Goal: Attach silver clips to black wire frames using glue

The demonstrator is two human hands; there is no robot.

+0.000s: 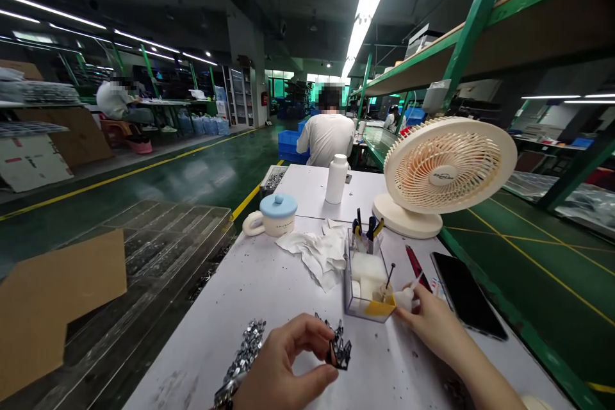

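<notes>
My left hand point(291, 359) is low in the middle of the view, thumb and fingers closed on a small black part point(342, 356) with jagged, shiny edges. Just left of that hand lies a pile of small shiny metal pieces point(247, 346). On the right, my right hand point(430, 317) has its fingers closed around a small white squeeze bottle point(406, 298) with a thin pointed nozzle. This bottle is beside the front right corner of a clear plastic box point(355, 304), which contains white blocks, a thin dark-tipped stick and tools with dark-and-yellow handles point(369, 230).
A cream fan point(446, 166), black phone point(468, 295) and red cutter point(417, 266) occupy the table's right side. Farther back are a white bottle point(337, 179), crumpled tissue point(312, 253) and blue-lidded mug point(278, 214). A person point(329, 138) sits ahead. Trays point(168, 237) stand left.
</notes>
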